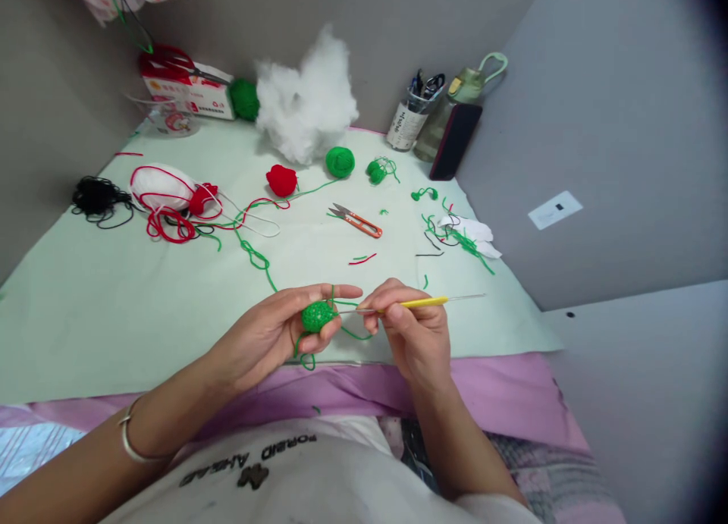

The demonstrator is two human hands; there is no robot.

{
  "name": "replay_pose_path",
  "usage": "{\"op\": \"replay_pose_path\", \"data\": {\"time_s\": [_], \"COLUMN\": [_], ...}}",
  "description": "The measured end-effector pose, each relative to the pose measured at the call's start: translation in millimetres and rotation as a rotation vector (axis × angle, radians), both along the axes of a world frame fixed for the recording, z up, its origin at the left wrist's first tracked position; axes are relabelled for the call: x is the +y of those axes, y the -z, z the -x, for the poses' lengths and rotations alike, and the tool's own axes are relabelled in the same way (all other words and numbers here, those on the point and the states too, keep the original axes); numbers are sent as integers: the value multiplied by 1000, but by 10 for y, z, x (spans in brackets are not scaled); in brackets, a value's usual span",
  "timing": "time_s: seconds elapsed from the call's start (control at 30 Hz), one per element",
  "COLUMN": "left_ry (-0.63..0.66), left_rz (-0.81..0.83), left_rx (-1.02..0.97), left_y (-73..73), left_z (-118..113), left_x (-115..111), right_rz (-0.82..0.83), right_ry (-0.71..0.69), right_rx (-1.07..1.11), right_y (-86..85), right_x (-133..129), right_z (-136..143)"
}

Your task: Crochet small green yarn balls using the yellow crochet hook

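A small green crocheted piece (317,317) is held between the thumb and fingers of my left hand (278,327), with green yarn passing over the stretched index finger. My right hand (412,327) pinches a crochet hook with a yellow handle (424,302). The hook's thin metal tip reaches left to the edge of the green piece. Loose green yarn hangs below and between the hands, and a looped strand (254,257) runs from my left hand back across the table. Orange thread snips (364,222) lie beyond the hands.
White stuffing (307,99) sits at the back, near a green yarn ball (340,162) and a red ball (281,180). White, red and black yarn (96,198) lies left. Yarn scraps (466,240) lie right. A pen cup (406,126), bottle and phone (456,141) stand back right.
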State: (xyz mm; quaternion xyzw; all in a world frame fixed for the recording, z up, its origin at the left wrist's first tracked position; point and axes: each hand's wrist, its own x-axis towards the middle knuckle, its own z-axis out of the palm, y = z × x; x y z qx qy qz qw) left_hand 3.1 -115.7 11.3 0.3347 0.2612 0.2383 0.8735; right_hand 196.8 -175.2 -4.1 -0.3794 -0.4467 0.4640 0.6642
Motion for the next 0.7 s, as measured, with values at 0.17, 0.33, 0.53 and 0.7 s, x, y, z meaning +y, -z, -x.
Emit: {"op": "replay_pose_path", "data": {"time_s": [0.17,0.33,0.53,0.7], "left_ry": [23,42,31,28], "left_rz": [-14,-13,29,-67], "left_rx": [2,-20,-33,-11], "left_y": [26,61,29,37], "left_z": [3,-6,1,20], "left_x": [-14,-30,-40,5], "right_rz": [-49,-73,-24,-34], "right_ry": [-20,-20,-24,-22], "right_rx": [-33,-118,-2,77], "right_y": [8,6,-9,-8], "right_x": [-2,-25,0,-11], "right_z": [2,-27,-48,25]}}
